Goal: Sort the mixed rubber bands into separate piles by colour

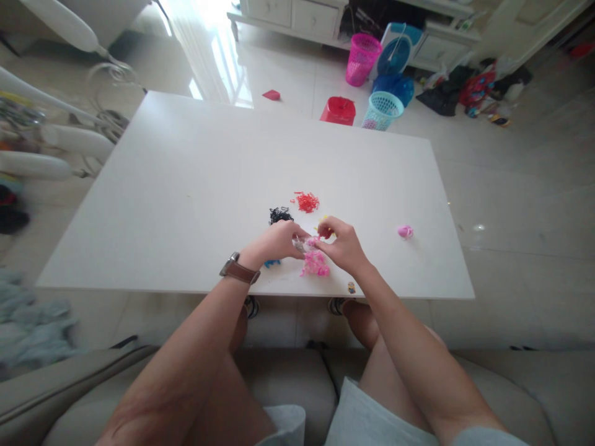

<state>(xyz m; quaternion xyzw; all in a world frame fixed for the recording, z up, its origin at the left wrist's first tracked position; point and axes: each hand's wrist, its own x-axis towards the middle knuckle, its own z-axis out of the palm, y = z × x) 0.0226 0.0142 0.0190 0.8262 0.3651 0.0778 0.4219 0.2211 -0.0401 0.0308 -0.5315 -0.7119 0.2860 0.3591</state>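
Observation:
My left hand (282,238), with a watch on its wrist, is closed around a small clear container or bag (300,245) with pink bits at its mouth. My right hand (341,244) is closed in a pinch at that mouth, on pink bits too small to make out singly. Under both hands lies a pile of small pink pieces (316,265). Beyond my left hand is a heap of small black looped pieces (281,215), and farther off a red pile (307,202). Some yellow pieces (321,220) and blue pieces (272,263) are partly hidden by the hands.
The white table (209,161) carries a pink rounded object (405,231) at right and a small cartoon figure (351,287) near the front edge. Past the far edge stand a red stool or bin (340,110), a light-blue basket (383,110) and a pink basket (362,59).

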